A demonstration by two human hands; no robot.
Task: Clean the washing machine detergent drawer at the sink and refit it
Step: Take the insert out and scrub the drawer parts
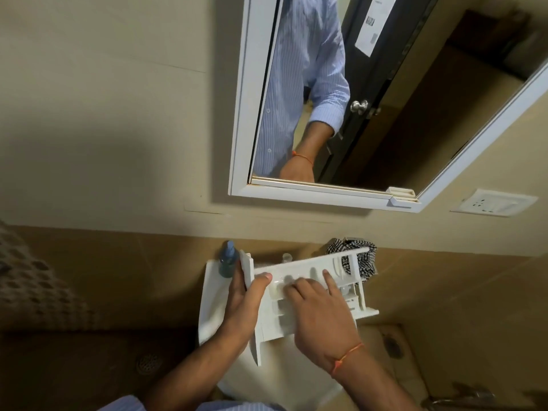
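Observation:
A white plastic detergent drawer (pixel 341 262) with several compartments is held above a small white sink (pixel 212 295). My left hand (pixel 244 304) grips the drawer's left end by its front panel, thumb on top. My right hand (pixel 318 312) rests on the drawer's middle, fingers spread inside the compartments and the index finger stretched out. An orange thread is tied round my right wrist. The sink bowl is mostly hidden under the drawer and my hands.
A blue bottle (pixel 228 262) stands at the sink's back left corner. A black-and-white checked cloth (pixel 366 259) hangs behind the drawer's right end. A white-framed mirror (pixel 326 114) is on the wall above, a socket plate (pixel 493 202) to its right. A floor drain (pixel 149 364) lies lower left.

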